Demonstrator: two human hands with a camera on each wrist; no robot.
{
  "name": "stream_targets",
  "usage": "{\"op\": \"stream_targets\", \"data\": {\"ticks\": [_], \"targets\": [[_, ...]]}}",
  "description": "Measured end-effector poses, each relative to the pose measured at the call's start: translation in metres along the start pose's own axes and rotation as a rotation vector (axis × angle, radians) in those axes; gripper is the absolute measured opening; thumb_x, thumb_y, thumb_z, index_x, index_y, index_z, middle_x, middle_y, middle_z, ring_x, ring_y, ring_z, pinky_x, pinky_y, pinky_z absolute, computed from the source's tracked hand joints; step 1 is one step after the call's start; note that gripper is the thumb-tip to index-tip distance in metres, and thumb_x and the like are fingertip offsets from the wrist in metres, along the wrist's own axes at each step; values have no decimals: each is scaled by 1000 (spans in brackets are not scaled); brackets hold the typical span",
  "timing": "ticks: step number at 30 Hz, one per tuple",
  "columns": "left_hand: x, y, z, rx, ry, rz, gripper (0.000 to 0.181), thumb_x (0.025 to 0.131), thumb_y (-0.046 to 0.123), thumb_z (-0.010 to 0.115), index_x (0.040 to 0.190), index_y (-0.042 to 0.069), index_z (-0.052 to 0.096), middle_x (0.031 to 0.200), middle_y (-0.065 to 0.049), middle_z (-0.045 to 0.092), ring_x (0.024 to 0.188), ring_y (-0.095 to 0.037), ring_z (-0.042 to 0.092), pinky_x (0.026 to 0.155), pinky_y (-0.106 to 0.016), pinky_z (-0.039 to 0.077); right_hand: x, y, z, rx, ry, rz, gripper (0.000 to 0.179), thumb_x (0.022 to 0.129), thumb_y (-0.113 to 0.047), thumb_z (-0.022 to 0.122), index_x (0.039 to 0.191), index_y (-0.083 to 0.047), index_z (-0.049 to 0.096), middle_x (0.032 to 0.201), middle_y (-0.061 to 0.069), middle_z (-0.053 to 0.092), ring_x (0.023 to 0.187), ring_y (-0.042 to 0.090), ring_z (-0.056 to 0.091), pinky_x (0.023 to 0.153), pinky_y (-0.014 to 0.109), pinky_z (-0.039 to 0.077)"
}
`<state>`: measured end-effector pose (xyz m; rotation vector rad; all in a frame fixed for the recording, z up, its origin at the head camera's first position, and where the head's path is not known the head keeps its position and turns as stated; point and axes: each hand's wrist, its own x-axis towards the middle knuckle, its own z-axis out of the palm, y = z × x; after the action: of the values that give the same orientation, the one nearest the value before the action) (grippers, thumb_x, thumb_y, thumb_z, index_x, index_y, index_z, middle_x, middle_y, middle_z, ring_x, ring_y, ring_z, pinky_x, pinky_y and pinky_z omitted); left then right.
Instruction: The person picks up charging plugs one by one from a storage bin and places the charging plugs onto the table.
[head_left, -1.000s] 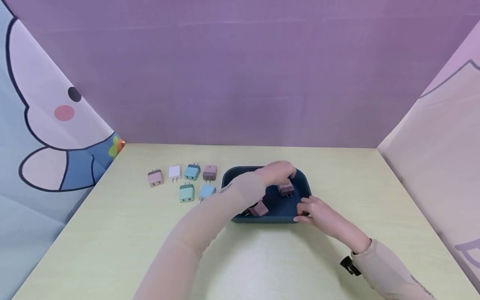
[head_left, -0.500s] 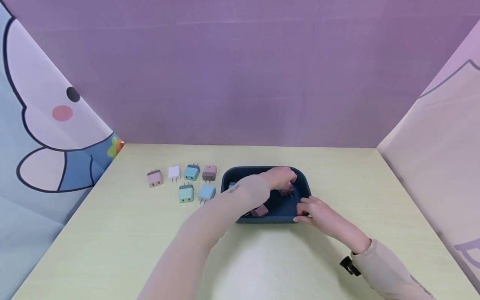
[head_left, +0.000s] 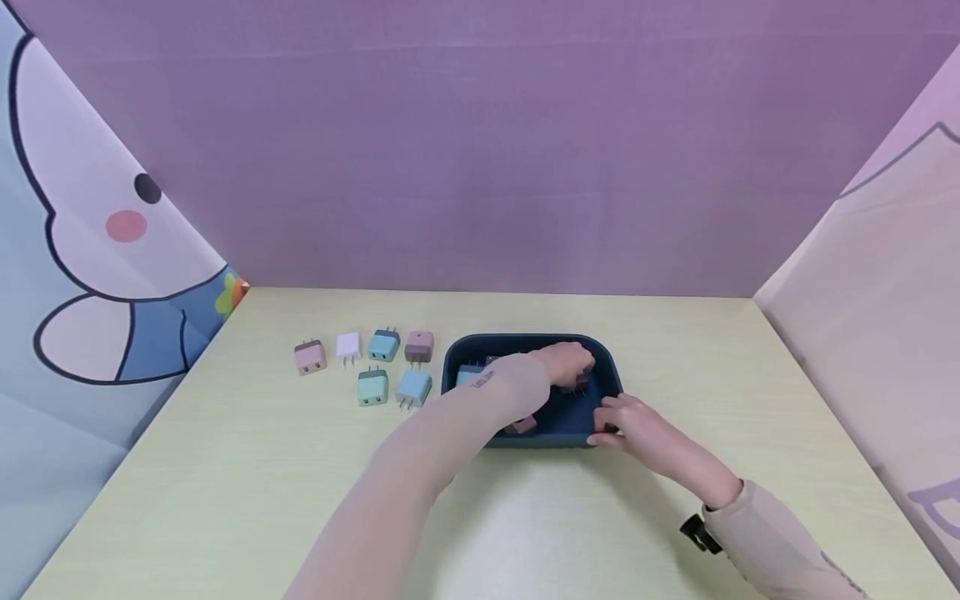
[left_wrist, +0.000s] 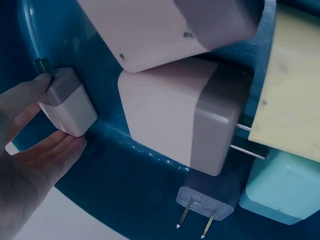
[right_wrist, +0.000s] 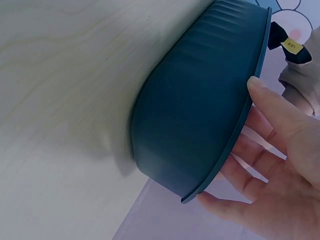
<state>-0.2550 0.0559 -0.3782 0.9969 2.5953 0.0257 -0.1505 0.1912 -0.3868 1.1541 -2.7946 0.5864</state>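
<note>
A dark blue bin (head_left: pixel 551 442) on the table holds several plug chargers. My left hand (head_left: pixel 566 362) reaches over its right half. In the left wrist view, that hand's thumb and fingers pinch a small pink-and-mauve charger (left_wrist: pixel 72 110) near the bin wall. Beside it lie a larger-looking pink charger (left_wrist: pixel 162 110), another pink one (left_wrist: pixel 150 30), a yellow one (left_wrist: pixel 290 85), a mint one (left_wrist: pixel 285 185) and a mauve one (left_wrist: pixel 207 195) with prongs showing. My right hand (head_left: pixel 628 423) grips the bin's near right corner, thumb and fingertips on the rim (right_wrist: pixel 235 135).
Left of the bin, loose chargers lie in two rough rows: a pink one (head_left: pixel 310 357), a white one (head_left: pixel 348 347), a mint one (head_left: pixel 372 387), a light blue one (head_left: pixel 413 387) and others. A purple backdrop (head_left: pixel 495 167) stands behind the table (head_left: pixel 247 475).
My left hand has dropped slightly lower into the bin, and its forearm has shifted right, uncovering a blue charger at the bin's left end. The right hand stays on the rim.
</note>
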Motion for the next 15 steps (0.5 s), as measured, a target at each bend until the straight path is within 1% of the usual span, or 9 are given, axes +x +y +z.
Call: {"op": "stream_targets", "data": {"ticks": [5, 11, 13, 15], "targets": [[2, -2, 2, -41, -1, -12, 9, 85, 11, 58, 94, 10, 60, 81, 1, 54, 70, -11, 50, 60, -18, 40, 0, 0, 0, 3, 2, -3, 18, 74, -15, 69, 65, -17, 53, 65, -13, 39, 61, 5, 34, 55, 20, 32], [4, -4, 3, -87, 0, -31, 15, 83, 6, 59, 97, 11, 60, 86, 2, 55, 73, -10, 50, 64, -19, 42, 1, 0, 1, -2, 20, -16, 19, 74, -15, 69, 64, -16, 53, 64, -13, 39, 60, 5, 34, 56, 19, 32], [4, -4, 2, -96, -3, -29, 13, 83, 5, 59, 95, 11, 61, 84, 3, 56, 72, -10, 51, 64, -19, 42, 1, 1, 1, -6, 25, -19, 19, 74, -15, 69, 64, -16, 53, 64, -13, 38, 60, 5, 34, 56, 19, 32], [3, -6, 0, -108, -13, -25, 7, 84, 9, 58, 91, 11, 61, 80, 2, 57, 68, -9, 52, 61, -19, 42, 1, 1, 1, -7, 29, -23, 20, 73, -15, 69, 64, -16, 52, 64, -12, 38, 60, 5, 33, 55, 19, 31]]}}
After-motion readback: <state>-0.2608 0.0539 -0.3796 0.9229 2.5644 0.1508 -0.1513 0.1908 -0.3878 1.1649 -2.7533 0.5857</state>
